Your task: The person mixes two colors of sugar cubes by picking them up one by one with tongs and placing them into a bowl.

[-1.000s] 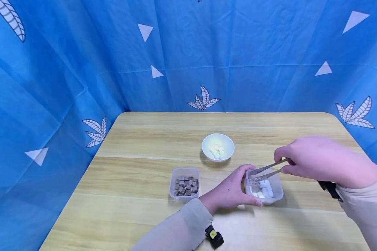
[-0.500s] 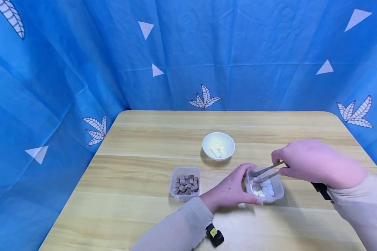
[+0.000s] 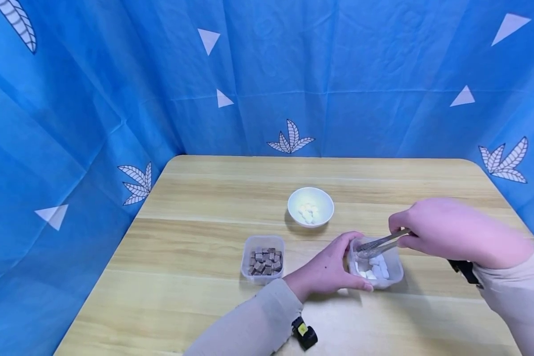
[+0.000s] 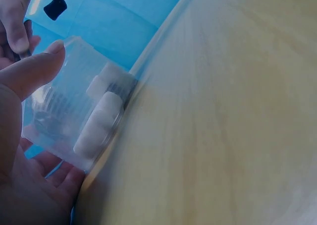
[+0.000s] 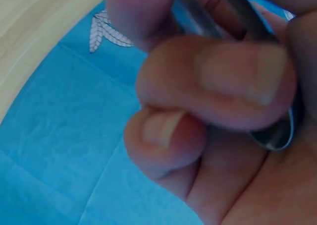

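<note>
Two hands, left (image 3: 327, 269) gripping tub (image 3: 393, 277), right (image 3: 445, 230) pinching tongs (image 3: 378, 243)

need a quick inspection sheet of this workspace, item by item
surface: light wooden table, rounded far corners.
job's things: clear tub holding white pieces; metal tongs with tips in it.
clutter: second clear tub of brown cubes near the front, to the left; white bowl with a few white pieces behind.
hands: left hand grips the white-piece tub's left side; right hand pinches the tongs.
cables: nothing seen; a small black device sits at the left wrist.
surroundings: blue cloth backdrop with white leaves and triangles.
</note>
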Available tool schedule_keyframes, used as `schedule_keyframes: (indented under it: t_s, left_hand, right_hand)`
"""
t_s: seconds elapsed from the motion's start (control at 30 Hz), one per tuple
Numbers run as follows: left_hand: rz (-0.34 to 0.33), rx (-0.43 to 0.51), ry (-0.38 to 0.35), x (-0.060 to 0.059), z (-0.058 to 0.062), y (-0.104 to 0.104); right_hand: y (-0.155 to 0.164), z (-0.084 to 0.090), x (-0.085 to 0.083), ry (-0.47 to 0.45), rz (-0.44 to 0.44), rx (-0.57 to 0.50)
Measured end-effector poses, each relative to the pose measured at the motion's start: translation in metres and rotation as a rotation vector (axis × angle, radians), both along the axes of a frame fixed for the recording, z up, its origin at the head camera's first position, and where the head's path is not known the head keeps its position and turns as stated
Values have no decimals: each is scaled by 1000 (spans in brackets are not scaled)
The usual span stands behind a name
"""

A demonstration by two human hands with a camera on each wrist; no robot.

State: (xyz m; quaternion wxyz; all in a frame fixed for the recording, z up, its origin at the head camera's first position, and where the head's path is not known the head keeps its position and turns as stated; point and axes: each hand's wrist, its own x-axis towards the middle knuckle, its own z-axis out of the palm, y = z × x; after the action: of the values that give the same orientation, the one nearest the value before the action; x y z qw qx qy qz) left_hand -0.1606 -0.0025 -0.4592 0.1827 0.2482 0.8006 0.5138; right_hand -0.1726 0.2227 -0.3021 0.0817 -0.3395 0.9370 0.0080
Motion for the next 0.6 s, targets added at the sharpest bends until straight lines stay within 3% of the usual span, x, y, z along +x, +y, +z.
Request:
schedule_keyframes:
  t_s: [0.23, 0.43, 0.6]
  left_hand:
    - [10, -5, 1, 1, 1, 1]
    - [32, -42, -2, 3, 0, 2]
    - [26, -20, 14, 2, -1, 1]
  right_hand:
    - [16, 18, 3, -41, -42, -43]
    - [25, 28, 4, 62, -61, -77]
    - [14, 30, -1, 249, 67, -213]
